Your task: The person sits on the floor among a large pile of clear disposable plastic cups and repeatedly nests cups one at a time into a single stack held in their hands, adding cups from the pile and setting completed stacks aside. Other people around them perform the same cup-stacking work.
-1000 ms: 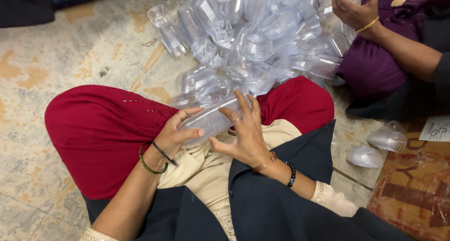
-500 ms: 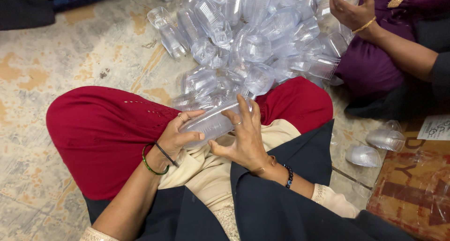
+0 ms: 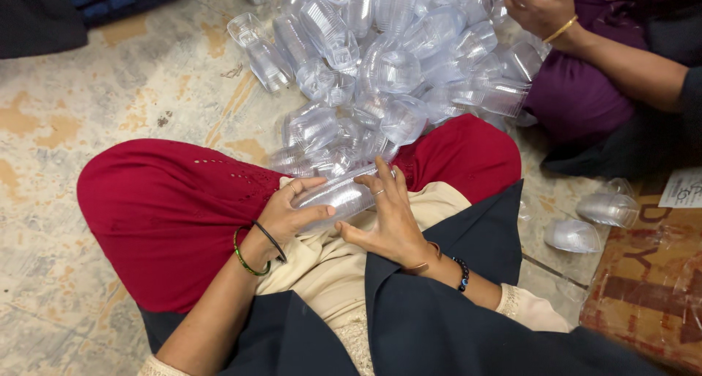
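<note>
I sit cross-legged on the floor in red trousers. My left hand (image 3: pixel 289 211) grips one end of a stack of clear plastic cups (image 3: pixel 338 194) lying sideways across my lap. My right hand (image 3: pixel 387 219) rests against the other side of the stack, fingers spread and pointing up along it. Both wrists wear bangles. A large pile of clear plastic containers (image 3: pixel 387 61) lies on the floor just beyond my knees.
Another person sits at the upper right in purple clothes; their hand (image 3: pixel 537 10) holds a clear container at the pile's edge. Two clear lids (image 3: pixel 592 222) lie on the floor to my right, beside a brown cardboard box (image 3: pixel 651 288). The floor is worn, patterned stone.
My hands and the stack have barely shifted; my right fingers have straightened a little along the stack. The other person's hand stays at the pile's edge.
</note>
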`<state>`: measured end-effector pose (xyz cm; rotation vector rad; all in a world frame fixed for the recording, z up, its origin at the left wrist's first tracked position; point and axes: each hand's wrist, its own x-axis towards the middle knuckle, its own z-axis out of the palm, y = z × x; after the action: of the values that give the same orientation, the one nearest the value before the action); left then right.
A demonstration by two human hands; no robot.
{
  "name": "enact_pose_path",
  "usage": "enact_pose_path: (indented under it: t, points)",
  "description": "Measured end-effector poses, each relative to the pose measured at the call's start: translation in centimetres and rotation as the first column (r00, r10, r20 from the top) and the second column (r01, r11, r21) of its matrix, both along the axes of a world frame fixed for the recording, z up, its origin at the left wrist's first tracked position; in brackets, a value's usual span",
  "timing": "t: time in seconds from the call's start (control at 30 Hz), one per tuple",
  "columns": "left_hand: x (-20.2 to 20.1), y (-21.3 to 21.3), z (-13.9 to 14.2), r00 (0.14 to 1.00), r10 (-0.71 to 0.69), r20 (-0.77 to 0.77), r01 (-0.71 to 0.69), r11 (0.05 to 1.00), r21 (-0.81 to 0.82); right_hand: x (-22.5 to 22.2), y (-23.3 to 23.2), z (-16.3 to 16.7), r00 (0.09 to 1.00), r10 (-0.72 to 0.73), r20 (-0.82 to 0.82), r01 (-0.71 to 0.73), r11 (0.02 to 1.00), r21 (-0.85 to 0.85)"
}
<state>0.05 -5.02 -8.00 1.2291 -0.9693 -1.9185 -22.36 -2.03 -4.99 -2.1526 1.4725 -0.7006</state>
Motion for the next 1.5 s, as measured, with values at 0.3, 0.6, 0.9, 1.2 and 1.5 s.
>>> enact_pose_path:
  t: [0.3, 0.6, 0.9, 1.2, 1.5]
  points:
    - [-0.2, -0.5, -0.5, 0.999, -0.015, 0.031, 0.016, 1.0, -0.012, -0.9, -0.4, -0.5, 0.998, -0.031, 0.05, 0.027, 0.997, 0.073]
    - [-0.6, -0.8, -0.8, 0.996, -0.032, 0.089, 0.034, 0.999, -0.023, -1.3, -0.9, -1.1, 0.992, -0.069, 0.107, 0.051, 0.985, 0.167]
    - [-0.5, -1.0, -1.1, 0.998, -0.046, 0.034, 0.046, 0.999, 0.006, -1.2, -1.3, -2.2, 0.992, -0.091, 0.086, 0.08, 0.988, 0.131]
    - [0.2, -1.0, -0.6, 0.994, -0.092, -0.063, 0.092, 0.996, -0.013, -1.3, -1.2, -2.2, 0.992, -0.113, 0.062, 0.108, 0.991, 0.084]
    - [0.8, -1.1, 0.3, 0.963, -0.11, -0.246, 0.122, 0.992, 0.036, -3.1, -1.7, 1.1, 0.989, 0.044, 0.141, -0.058, 0.994, 0.098]
